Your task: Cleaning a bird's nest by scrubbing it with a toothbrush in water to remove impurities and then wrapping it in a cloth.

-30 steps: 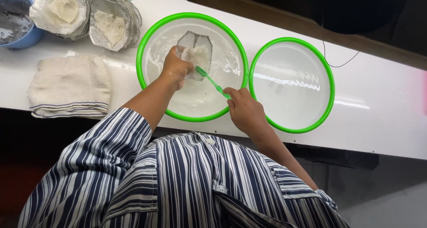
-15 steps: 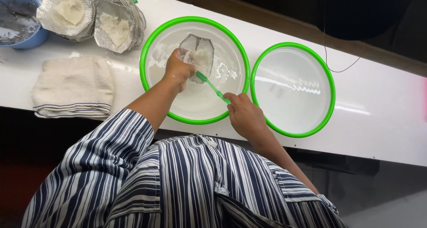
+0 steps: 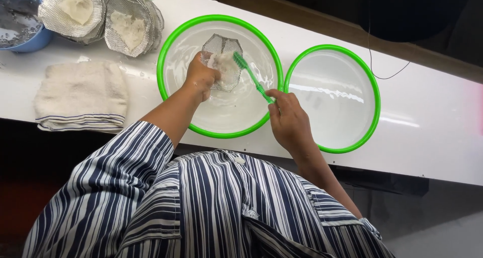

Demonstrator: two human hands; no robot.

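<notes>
My left hand (image 3: 200,78) grips a small metal mesh strainer (image 3: 221,62) smeared with white residue, held in the water of a white basin with a green rim (image 3: 166,54). My right hand (image 3: 288,118) holds a green toothbrush (image 3: 253,80) by its handle. The brush head rests on the strainer's mesh next to my left fingers. My striped sleeves fill the lower part of the view.
A second green-rimmed basin (image 3: 370,79) with water stands to the right. A folded white towel (image 3: 80,94) lies at the left. Two more mesh strainers (image 3: 100,16) with white residue and a blue bowl (image 3: 22,29) sit at the back left.
The strainer has turned in my left hand, and the brush head has moved up onto its mesh. The view shifted slightly.
</notes>
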